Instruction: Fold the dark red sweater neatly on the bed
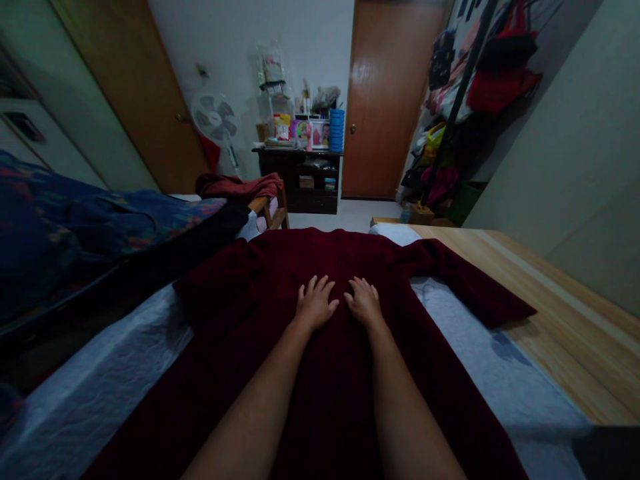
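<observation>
A long dark red coat-like garment (330, 373) lies spread out over a pale quilted cover (450, 333). Its right sleeve (480, 287) reaches out across the wooden board, while the left sleeve (215, 287) drapes toward the cover's left side. My left hand (316, 303) rests palm down on the upper part of the garment, fingers spread. Close beside it, my right hand (363, 300) also lies flat on the cloth with its fingers apart. Neither hand grips anything.
On the right runs a light wooden board (575, 307). Blue patterned fabric (100, 220) is heaped at the left. Beyond stand a white fan (216, 120), a dark shelf unit (295, 180) and a brown door (390, 100). Bags (505, 73) hang at the right behind a dark pole (457, 107).
</observation>
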The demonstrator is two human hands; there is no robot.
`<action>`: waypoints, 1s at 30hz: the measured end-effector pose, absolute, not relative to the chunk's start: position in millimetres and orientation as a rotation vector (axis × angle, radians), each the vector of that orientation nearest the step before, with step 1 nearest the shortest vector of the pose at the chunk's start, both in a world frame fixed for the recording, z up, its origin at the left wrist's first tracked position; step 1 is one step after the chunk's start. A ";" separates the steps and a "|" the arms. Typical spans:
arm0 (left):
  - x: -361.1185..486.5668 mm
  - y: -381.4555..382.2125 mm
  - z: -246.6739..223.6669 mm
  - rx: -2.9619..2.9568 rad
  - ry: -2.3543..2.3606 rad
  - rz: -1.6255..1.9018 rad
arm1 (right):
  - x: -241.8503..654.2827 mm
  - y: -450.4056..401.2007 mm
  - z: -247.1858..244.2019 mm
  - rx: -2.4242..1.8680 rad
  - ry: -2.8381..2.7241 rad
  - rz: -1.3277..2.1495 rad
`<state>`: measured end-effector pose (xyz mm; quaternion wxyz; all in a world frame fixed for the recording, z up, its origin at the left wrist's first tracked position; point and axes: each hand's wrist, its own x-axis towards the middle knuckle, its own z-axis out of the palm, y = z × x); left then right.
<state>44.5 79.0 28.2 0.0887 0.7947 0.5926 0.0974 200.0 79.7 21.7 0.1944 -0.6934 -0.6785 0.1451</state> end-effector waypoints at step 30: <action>31.8 91.2 24.3 2.317 1.744 0.483 | 184.7 192.1 20.5 -2.112 -2.131 0.199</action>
